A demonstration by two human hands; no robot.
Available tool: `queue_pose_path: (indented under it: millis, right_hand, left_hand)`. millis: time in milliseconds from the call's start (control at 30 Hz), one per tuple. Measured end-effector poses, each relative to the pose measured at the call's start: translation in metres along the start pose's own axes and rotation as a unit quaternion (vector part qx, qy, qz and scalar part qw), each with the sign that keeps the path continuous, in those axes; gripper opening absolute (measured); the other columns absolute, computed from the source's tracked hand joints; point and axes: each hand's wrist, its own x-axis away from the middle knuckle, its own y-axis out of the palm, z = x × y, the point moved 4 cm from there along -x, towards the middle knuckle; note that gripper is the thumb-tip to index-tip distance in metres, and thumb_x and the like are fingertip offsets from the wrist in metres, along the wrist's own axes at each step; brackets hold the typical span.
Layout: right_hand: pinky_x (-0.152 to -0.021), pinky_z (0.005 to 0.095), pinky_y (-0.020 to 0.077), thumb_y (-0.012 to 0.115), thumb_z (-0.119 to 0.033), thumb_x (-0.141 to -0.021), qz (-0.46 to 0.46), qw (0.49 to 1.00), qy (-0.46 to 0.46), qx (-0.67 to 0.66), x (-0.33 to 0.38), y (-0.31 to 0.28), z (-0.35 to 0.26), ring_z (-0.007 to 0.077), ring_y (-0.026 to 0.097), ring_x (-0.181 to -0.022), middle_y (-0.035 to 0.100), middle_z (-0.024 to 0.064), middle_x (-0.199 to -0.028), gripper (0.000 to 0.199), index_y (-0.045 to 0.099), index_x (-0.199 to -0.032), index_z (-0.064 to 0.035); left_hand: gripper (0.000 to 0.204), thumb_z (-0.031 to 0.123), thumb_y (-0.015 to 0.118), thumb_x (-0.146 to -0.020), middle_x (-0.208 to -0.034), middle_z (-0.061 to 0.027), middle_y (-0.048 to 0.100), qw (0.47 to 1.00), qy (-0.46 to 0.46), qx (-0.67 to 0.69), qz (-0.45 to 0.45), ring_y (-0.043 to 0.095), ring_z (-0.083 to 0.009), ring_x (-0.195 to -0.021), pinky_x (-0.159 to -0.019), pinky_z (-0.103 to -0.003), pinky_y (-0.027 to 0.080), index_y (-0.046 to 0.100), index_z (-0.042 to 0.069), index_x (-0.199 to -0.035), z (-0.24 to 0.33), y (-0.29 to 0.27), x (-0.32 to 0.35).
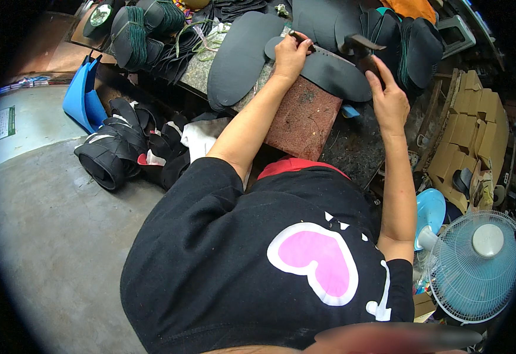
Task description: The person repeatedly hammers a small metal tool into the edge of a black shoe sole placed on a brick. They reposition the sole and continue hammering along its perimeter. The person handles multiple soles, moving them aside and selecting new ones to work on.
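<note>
1. A black sole-shaped rubber sheet (336, 75) is seen lying flat on the workbench, overlapping the far edge of a reddish-brown cutting block (305, 118)
2. A long metal blade (323, 52) is laid across the sheet, its near end gripped by the left hand (290, 56), whose fingers are curled shut around the handle
3. The right hand (388, 100) is held at the sheet's right edge, fingers raised and loosely spread; a dark tool (361, 44) stands just above the fingertips, and whether it is actually grasped cannot be told
4. A larger black sole blank (240, 56) is spread just left of the left hand, on a stone-like slab (202, 68)
5. Bundles of black soles tied with green cord (143, 29) are stacked at the bench's far left, with more upright soles (411, 47) ranged to the right
6. A heap of black rubber strips (122, 147) and a blue plastic scoop (81, 97) are seen on the concrete floor (51, 236) to the left
7. Cardboard pieces (470, 130) and a pale blue electric fan (476, 265) are placed at the right
8. The worker's black shirt with a pink heart (317, 259) fills the foreground
</note>
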Motion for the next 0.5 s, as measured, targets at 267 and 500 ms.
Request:
queue_pose_path:
  millis: [267,500]
  right_hand:
    - [-0.066,0.0323,0.0542,0.064,-0.040,-0.091,0.137,0.963,-0.161,-0.165,-0.003,-0.010,-0.027,0.0264,0.071,-0.083,0.072,0.0093,-0.097,0.038,0.062,-0.123,-0.0202]
    - [-0.069,0.0427,0.0516,0.054,-0.049,-0.093,-0.064,0.995,0.070,0.043,0.008,0.011,0.022,0.0345,0.068,-0.082,0.070,0.0130,-0.086,0.038,0.058,-0.128,-0.0342]
  left_hand:
    - [0.013,0.011,0.068,-0.085,-0.079,-0.0134,0.069,0.935,0.217,-0.279,0.009,0.068,-0.0232,-0.068,-0.062,-0.033,0.054,0.061,0.002,-0.091,0.021,0.016,0.006]
    - [0.008,0.005,0.060,-0.091,-0.085,-0.0134,0.070,0.999,-0.007,0.025,0.038,0.070,-0.0180,-0.075,-0.062,-0.029,0.058,0.057,-0.002,-0.094,0.001,0.009,0.000]
